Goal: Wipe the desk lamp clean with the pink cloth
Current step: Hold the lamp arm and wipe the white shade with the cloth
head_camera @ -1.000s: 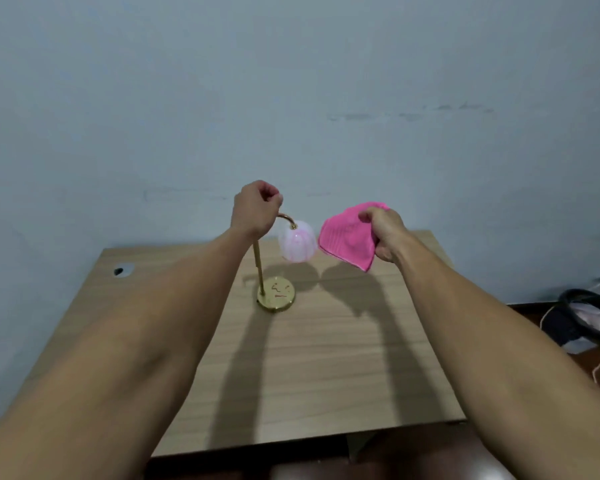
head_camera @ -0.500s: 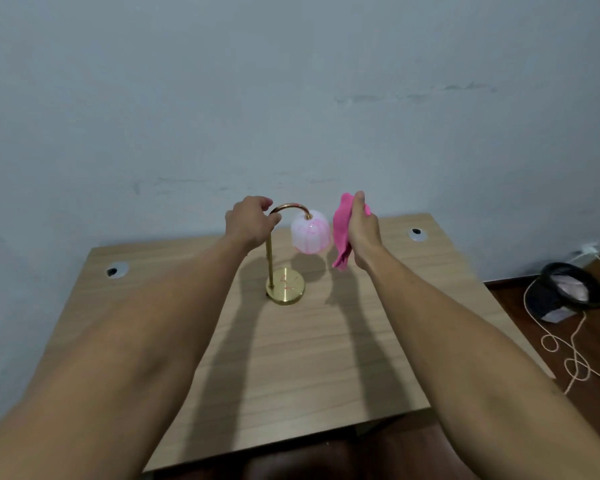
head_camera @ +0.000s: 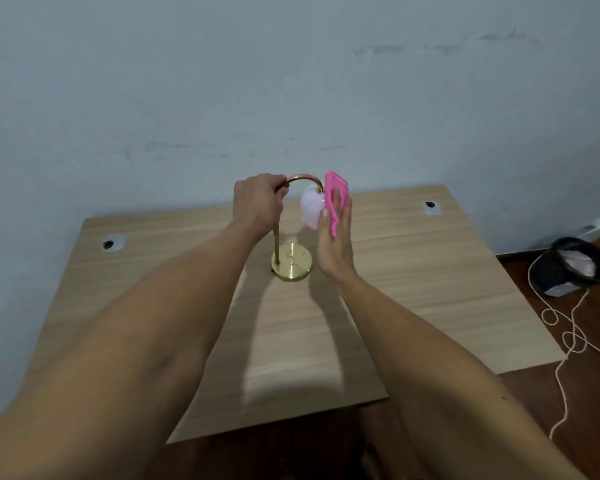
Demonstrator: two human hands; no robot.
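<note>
A small desk lamp [head_camera: 291, 263] with a round brass base, a thin brass stem and a curved neck stands on the wooden desk [head_camera: 413, 271] near its middle back. Its pale pink-white shade [head_camera: 310, 206] hangs from the neck. My left hand [head_camera: 257, 202] is closed around the top of the stem where the neck bends. My right hand [head_camera: 335, 244] holds the pink cloth [head_camera: 336, 195] flat against the right side of the shade, fingers upright.
The desk stands against a pale blue-grey wall and has a cable hole at the back left [head_camera: 112, 242] and back right [head_camera: 430, 206]. On the dark floor to the right lie a black bin [head_camera: 575, 265] and a looped white cord [head_camera: 568, 337].
My right hand brought the pink cloth leftward from open air onto the shade's right side. My left hand kept its grip on the lamp's neck. The camera view shifted.
</note>
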